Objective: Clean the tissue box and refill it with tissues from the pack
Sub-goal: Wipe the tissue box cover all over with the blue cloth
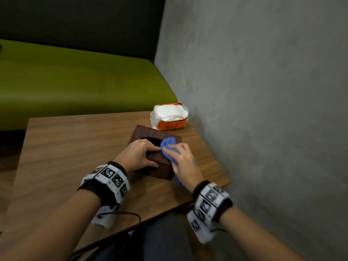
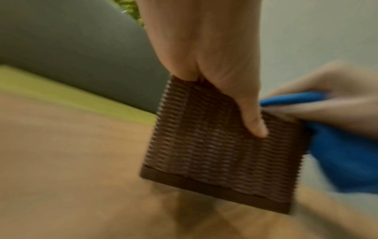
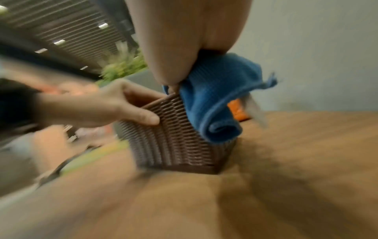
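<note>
Two hands are on the brown woven tissue box (image 1: 150,147), which sits on the wooden table (image 1: 75,147) near its wall-side edge. The left hand (image 1: 139,155) grips the box's near end, fingers curled over the top rim beside the dark oval opening and thumb pressed flat to the end face. The right hand (image 1: 183,162) clutches a bunched blue cloth (image 1: 168,147) against the box's top and right side (the wrist views are blurred, so the exact patch being wiped is unclear). Just beyond the box, toward the grey wall (image 1: 263,110), lies the opened orange tissue pack (image 1: 169,117) with white tissues showing. Behind the table runs a green bench seat (image 1: 75,81).

This looks like the cleaning step, with refilling not yet begun. The next move likely calls for working the cloth over the remaining faces while the left hand steadies the box, then setting the cloth down and reaching beyond the box for the pack.
</note>
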Tool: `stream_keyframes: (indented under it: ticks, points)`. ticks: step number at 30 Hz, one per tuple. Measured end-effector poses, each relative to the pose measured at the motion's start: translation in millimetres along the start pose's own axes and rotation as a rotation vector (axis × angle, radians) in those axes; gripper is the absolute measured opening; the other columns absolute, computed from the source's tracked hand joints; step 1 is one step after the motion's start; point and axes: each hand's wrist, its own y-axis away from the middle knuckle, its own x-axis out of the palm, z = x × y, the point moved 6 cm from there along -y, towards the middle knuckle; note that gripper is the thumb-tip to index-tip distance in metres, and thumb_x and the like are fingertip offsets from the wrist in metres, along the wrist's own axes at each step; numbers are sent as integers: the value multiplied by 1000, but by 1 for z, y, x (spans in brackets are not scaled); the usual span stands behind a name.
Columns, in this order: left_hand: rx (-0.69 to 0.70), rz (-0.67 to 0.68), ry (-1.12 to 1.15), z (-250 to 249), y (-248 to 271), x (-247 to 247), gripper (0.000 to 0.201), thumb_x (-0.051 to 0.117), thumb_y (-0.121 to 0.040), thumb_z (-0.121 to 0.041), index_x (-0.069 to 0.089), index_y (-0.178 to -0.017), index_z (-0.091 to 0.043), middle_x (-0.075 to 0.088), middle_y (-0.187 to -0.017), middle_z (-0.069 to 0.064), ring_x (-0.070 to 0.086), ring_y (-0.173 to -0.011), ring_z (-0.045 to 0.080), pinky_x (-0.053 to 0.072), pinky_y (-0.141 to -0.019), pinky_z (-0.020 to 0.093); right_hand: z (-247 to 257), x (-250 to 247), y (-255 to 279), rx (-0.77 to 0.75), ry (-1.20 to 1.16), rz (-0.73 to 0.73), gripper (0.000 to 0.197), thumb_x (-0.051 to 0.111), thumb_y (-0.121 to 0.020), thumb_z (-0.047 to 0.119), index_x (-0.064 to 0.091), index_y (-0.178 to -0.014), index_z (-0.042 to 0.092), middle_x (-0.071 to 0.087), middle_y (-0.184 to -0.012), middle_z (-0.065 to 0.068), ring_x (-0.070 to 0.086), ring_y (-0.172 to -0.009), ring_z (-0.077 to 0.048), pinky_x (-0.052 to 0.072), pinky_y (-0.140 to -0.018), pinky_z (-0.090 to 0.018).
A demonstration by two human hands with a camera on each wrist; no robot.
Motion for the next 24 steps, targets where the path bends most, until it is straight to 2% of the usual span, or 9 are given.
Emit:
stream_keyframes:
  ticks: [4,7,9,11,13,16,18,21,24]
  points:
    - [-3,201,-233,-3,-5,-14,59,66,-77,-31,47,-133,-31,43,-146,-4,23,-142,15,3,-118,44,-18,-27,23,-146,34,112,46,53,-72,-9,63,-114,6,66,-108,-16,50,-103,-25,47,-89,-37]
    - [-148,200,-203,-31,-15,-6,71,63,-75,-46,41,-138,-24,29,-153,1,14,-145,22,3,-115,55,-43,-48,8,27,19,-95,45,49,-70,-9,65,-110,3,67,-102,-20,55,-100,-32,51,-88,-40]
    - [-232,101,-119,-52,-14,15,84,65,-71,-53,36,-141,-16,26,-154,5,18,-143,27,3,-115,58,-48,-41,0,156,10,-141,45,52,-75,-13,62,-116,2,64,-111,-21,55,-107,-37,45,-97,-40]
    - [-278,-95,-54,-55,-9,29,80,66,-72,-48,38,-138,-12,34,-150,8,28,-140,27,2,-117,52,-42,-24,-2,227,-13,-104,45,51,-79,-12,59,-121,4,60,-120,-19,48,-116,-32,39,-105,-37]
    - [-229,-289,62,-45,-5,28,59,67,-74,-37,55,-124,-9,59,-128,12,47,-126,26,12,-117,42,-25,-8,5,158,-12,-90,47,52,-76,-12,60,-120,4,60,-120,-18,42,-115,-26,41,-104,-39]
    - [-142,-314,161,-30,-4,22,31,61,-72,-30,71,-87,-5,73,-89,14,64,-94,30,23,-110,29,-6,0,29,-65,-26,-36,43,55,-75,-7,62,-115,6,64,-116,-14,39,-108,-19,39,-97,-28]
    - [-72,-273,170,-35,-3,21,27,70,-72,-24,72,-91,-5,73,-91,15,65,-93,28,24,-114,33,-14,-6,28,-109,-20,8,45,57,-73,-9,62,-115,7,65,-115,-13,43,-107,-21,43,-96,-32]
    - [-93,-255,123,-38,-3,20,45,75,-71,-20,66,-113,-4,69,-111,14,60,-110,25,18,-116,30,-31,-15,-2,52,11,-40,47,58,-70,-16,63,-113,3,65,-112,-17,52,-104,-35,49,-92,-49]
    - [-76,-311,145,-37,-2,16,37,73,-70,-15,70,-106,-7,73,-103,12,63,-101,25,18,-114,28,-10,-6,0,57,-12,-25,44,57,-77,-11,60,-119,3,61,-118,-16,51,-110,-34,43,-100,-38]
